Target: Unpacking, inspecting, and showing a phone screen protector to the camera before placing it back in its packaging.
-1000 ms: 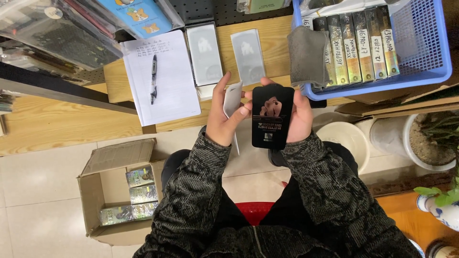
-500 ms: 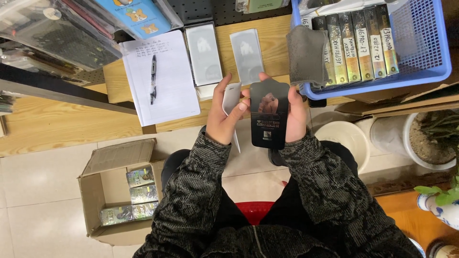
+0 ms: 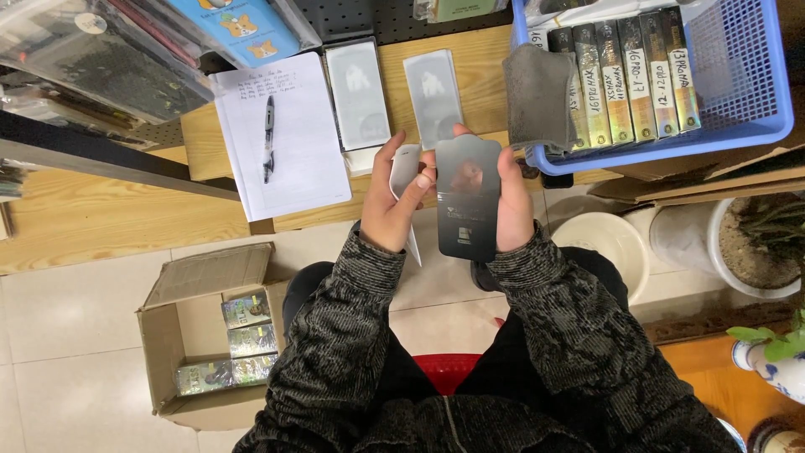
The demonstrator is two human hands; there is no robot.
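Black glossy packet (image 3: 467,200) held upright in the right hand (image 3: 513,214), just below the blue basket (image 3: 780,101).
Right grip closed around the packet's edge; left hand (image 3: 390,214) pinches a white sleeve (image 3: 405,180) beside it, thumb touching the packet. Above them on the counter (image 3: 478,75) lie two grey sheets (image 3: 359,94) and a notepad (image 3: 281,134) with pen (image 3: 269,138).

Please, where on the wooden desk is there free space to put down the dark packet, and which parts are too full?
Bare wood lies on the desk left of the white notepad, and a narrow strip shows between the pale packet and the grey cloth. The blue basket is packed with boxes. The left hand and right hand hold the dark packet at the desk's near edge.
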